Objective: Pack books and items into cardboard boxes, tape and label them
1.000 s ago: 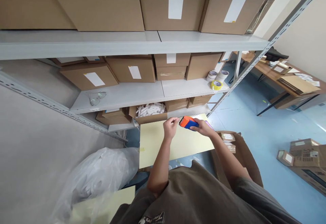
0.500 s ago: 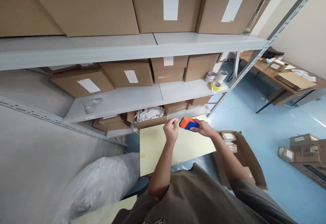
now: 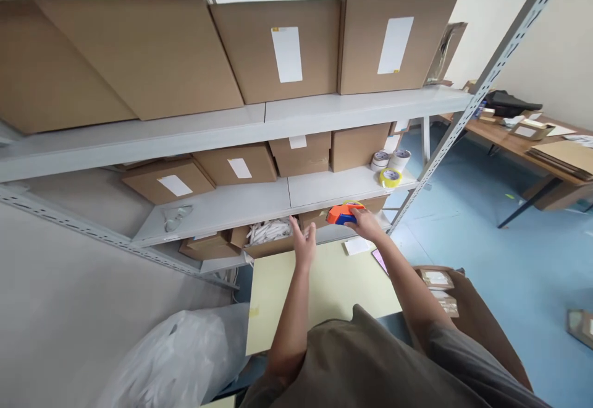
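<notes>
My right hand (image 3: 365, 224) is wrapped round an orange and blue tape dispenser (image 3: 340, 214), held above the pale yellow tabletop (image 3: 273, 287). A bit of a yellow ring shows along the dispenser's top edge. To its left, my left hand (image 3: 303, 244) is raised with thumb and fingers apart, holding nothing and not touching the dispenser. Beneath my right hand, a white paper (image 3: 357, 245) lies at the table's far side. Beside it is a thin pink-edged object (image 3: 380, 262), partly hidden by my right forearm.
Ahead stands a grey metal shelf (image 3: 222, 202) with cardboard boxes (image 3: 296, 49), tape rolls (image 3: 390, 178) and safety glasses (image 3: 176, 216). A carton of white pieces (image 3: 271, 247) sits low behind the table. A plastic bag (image 3: 185, 358) is at left, an open carton (image 3: 482, 327) at right.
My left hand's fingers have opened from a pinch and moved slightly left. The dispenser has risen and turned in my right hand. My view has tilted up, showing more of the upper shelf.
</notes>
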A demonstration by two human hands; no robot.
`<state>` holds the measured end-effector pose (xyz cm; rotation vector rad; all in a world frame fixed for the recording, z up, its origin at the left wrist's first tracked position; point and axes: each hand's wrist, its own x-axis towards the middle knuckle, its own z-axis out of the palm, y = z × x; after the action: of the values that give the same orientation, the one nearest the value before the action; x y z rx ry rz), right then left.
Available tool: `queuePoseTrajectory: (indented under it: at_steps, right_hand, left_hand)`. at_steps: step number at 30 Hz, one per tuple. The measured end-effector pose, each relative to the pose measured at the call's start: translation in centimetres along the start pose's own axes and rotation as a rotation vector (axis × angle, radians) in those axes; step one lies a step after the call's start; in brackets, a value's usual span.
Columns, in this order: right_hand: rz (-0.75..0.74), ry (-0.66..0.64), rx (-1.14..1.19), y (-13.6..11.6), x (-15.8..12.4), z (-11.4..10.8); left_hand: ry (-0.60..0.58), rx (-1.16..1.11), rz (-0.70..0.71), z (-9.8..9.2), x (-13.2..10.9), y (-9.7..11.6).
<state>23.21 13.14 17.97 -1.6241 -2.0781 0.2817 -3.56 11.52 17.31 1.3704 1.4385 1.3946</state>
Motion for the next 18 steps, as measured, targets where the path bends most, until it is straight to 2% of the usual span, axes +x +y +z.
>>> queuePoseTrajectory:
  at_steps: [3, 6, 11, 14, 18]
  right_hand:
    - [-0.007, -0.033, -0.039, 3.0, 4.1, -0.7]
    - [-0.036, -0.105, -0.032, 5.1, 9.1, -0.7]
    - [0.005, -0.222, -0.032, 5.9, 16.3, 1.2]
    - [0.041, -0.209, -0.089, 5.5, 18.3, 2.5]
    - [0.05, -0.173, -0.123, 4.6, 18.3, 2.7]
  left_hand:
    - [0.071, 0.047, -0.012, -0.3, 1.3, 0.1]
    - [0.118, 0.097, -0.001, 0.1, 1.5, 0.0]
    - [0.092, 0.144, 0.007, 1.6, -0.2, -0.5]
    - [0.099, 0.16, -0.029, 1.6, -0.9, -0.9]
    - [0.131, 0.159, -0.052, 1.4, -1.0, -0.9]
